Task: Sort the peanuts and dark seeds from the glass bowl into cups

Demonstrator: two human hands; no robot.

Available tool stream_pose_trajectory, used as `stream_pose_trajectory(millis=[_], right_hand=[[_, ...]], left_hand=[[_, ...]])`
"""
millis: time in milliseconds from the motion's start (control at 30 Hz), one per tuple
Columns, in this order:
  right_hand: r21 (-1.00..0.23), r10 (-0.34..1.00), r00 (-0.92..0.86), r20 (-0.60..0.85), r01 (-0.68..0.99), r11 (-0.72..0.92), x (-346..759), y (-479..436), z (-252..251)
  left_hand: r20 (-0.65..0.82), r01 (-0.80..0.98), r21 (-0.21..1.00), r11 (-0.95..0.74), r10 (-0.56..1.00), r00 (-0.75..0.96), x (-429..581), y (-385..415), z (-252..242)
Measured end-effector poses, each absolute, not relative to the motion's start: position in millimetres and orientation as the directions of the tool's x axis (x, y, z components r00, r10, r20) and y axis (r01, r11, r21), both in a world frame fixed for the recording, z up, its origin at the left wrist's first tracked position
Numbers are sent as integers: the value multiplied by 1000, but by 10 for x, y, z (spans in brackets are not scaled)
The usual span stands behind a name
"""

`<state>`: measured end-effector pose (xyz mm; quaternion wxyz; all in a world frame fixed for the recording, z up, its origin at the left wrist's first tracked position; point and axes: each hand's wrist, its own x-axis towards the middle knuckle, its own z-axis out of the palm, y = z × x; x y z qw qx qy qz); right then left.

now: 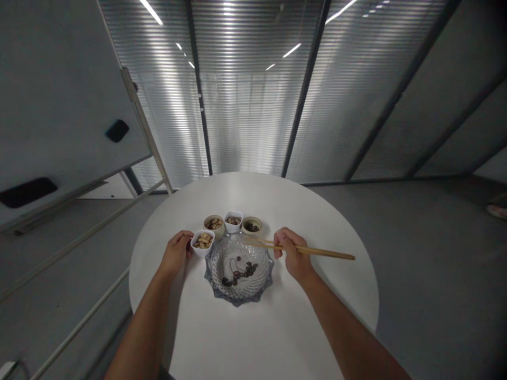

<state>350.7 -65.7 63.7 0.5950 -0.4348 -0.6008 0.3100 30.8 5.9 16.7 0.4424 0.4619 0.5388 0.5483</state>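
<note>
My right hand [293, 256] is closed around a pair of wooden chopsticks [330, 253]. Their tips reach left over the far edge of a scalloped clear glass bowl [237, 300], and I see nothing between them. Dark brown beans or seeds [240, 274] lie scattered across the glass bowl's bottom. At the left, my left hand [177, 253] has its curled fingers against the side of a small white bowl [202, 252], gripping it at the edge. Pale tan nuts or beans [203, 241] fill that white bowl, which stands beside the glass bowl's upper left rim.
Behind the glass bowl stand a beige cup [219, 233] with tan pieces, another white bowl [233, 229] with brownish pieces, and a second beige cup [259, 233] with dark ones. All rest on a round white table [245, 192]. A framed whiteboard [71, 95] stands at the left.
</note>
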Motion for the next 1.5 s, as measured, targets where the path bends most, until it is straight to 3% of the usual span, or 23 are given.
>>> stream_pose_trajectory(millis=[333,967,1500], right_hand=[[-926,929,-147,339,123,357,3466,-641,500],[-928,932,-194,305,161,337,3452,-605,408],[-924,944,-75,322,193,331,3356,-660,501]], left_hand=[[25,14,1000,-23,982,-185,323,43,201],[36,-5,999,-37,984,-175,310,70,148],[37,0,999,-37,982,-184,305,78,131]])
